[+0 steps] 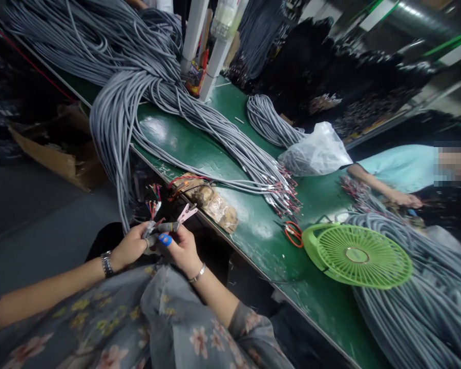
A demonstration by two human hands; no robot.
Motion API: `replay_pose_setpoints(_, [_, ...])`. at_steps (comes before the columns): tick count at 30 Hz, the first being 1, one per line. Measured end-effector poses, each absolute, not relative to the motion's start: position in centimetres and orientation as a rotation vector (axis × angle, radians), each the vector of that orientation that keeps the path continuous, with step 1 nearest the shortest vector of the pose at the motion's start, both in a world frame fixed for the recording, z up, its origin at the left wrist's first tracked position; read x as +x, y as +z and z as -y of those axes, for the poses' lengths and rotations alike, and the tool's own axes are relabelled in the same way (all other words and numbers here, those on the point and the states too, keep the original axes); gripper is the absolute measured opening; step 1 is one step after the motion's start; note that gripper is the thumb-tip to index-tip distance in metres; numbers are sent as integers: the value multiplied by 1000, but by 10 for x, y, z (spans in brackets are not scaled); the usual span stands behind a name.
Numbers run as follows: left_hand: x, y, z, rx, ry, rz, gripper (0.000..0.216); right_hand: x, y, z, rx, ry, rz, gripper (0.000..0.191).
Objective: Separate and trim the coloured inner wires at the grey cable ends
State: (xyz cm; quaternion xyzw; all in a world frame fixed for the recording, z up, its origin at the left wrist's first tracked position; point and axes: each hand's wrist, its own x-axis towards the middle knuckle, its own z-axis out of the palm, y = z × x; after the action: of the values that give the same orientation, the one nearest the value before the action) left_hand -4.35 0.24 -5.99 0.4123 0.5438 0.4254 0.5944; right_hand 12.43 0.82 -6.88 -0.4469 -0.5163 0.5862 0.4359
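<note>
My left hand [132, 247] is closed around the end of a grey cable, whose stripped, multi-coloured wires [152, 208] fan out above the fingers. Close beside it, my right hand [183, 252] is bent in a pinch, with blue tape [165, 239] on the thumb and a grey wrap [166, 227] on a finger. What lies between its fingertips is too small to make out. A pink clip-like thing [187, 213] sticks up just past the right fingers; whether the hand touches it is unclear. Grey cables [113, 128] hang over the table edge behind my left hand.
Long grey cables [230, 138] with bared red ends lie across the green table [249, 251]. At its edge sits a tape-covered block [215, 205]. A green fan [357, 254] and a plastic bag [317, 151] stand right. Opposite, a co-worker's hand [405, 200] handles cables. A cardboard box [57, 154] is left.
</note>
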Motion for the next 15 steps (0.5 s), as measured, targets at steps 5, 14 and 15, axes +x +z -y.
replay_pose_setpoints(5, [-41,-57,0,1074,913,-1184,12,118,-61,-4,-1070,1301,1428,33])
replay_pose_setpoints(14, [-65,-58,10,1135,844,-1032,36,123,-67,4,-1013,1496,1257,37])
replay_pose_setpoints(15, [-67,-57,10,1081,909,-1061,37,124,-68,4,-1008,1541,1230,39])
